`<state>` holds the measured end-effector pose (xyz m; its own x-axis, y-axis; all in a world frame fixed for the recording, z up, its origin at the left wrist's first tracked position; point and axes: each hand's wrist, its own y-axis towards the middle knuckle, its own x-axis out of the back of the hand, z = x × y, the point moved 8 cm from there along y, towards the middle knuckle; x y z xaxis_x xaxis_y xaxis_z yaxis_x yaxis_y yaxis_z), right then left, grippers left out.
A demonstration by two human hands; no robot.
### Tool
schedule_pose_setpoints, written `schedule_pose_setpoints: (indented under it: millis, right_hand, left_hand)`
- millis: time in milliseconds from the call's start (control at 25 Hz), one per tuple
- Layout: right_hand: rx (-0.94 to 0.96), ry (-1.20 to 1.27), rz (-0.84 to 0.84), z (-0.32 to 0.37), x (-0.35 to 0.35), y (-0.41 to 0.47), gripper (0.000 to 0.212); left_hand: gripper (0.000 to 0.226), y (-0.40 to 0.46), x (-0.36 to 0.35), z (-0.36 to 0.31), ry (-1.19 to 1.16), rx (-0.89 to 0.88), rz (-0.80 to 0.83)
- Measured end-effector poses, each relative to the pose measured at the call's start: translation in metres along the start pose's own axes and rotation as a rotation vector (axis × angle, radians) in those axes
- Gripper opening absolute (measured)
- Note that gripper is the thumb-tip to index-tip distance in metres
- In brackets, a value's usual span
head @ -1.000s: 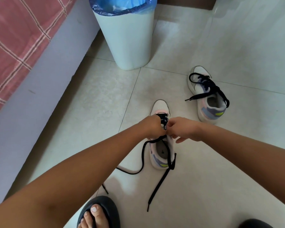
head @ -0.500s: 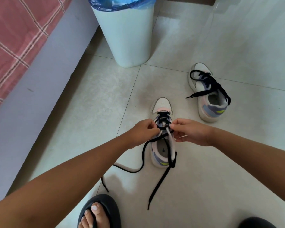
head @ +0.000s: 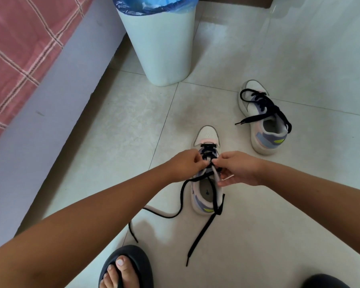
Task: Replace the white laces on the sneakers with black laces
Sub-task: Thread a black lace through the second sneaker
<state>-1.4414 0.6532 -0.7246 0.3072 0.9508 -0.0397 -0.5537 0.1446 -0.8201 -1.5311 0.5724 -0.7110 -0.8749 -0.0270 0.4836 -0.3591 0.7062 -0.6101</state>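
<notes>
A white sneaker [head: 207, 134] with pastel panels stands on the tiled floor, toe away from me, partly threaded with a black lace [head: 204, 227]. My left hand [head: 185, 165] and my right hand [head: 237, 168] meet over its eyelets, each pinching the lace at the middle rows. Two loose lace ends trail back over the heel and onto the floor. A second sneaker [head: 264, 121] with a black lace lies to the right, farther off.
A white bin [head: 160, 48] with a blue liner stands ahead on the floor. A bed with a pink checked cover [head: 19, 48] runs along the left. My foot in a dark slipper [head: 125, 267] is at the bottom edge.
Both hands have drawn back toward me along the shoe, uncovering the first crossed rows of black lace near the toe. The loose ends shifted slightly.
</notes>
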Motion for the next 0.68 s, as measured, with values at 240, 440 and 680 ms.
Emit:
schedule_pose_setpoints:
  millis: [240,440,680]
  right_hand:
    - [0.04,-0.175,-0.03,0.006,-0.002,0.005,0.019]
    - [0.077,0.347,0.125,-0.007,-0.002,0.002,0.018]
    - [0.112,0.257,-0.016,0.002,0.006,0.009,0.022]
  left_hand:
    - [0.028,0.004,-0.008,-0.013,0.22,-0.029,0.119]
    - [0.026,-0.002,0.002,0.032,-0.258,-0.07,-0.148]
    - [0.023,-0.012,0.009,0.034,-0.275,-0.001,-0.32]
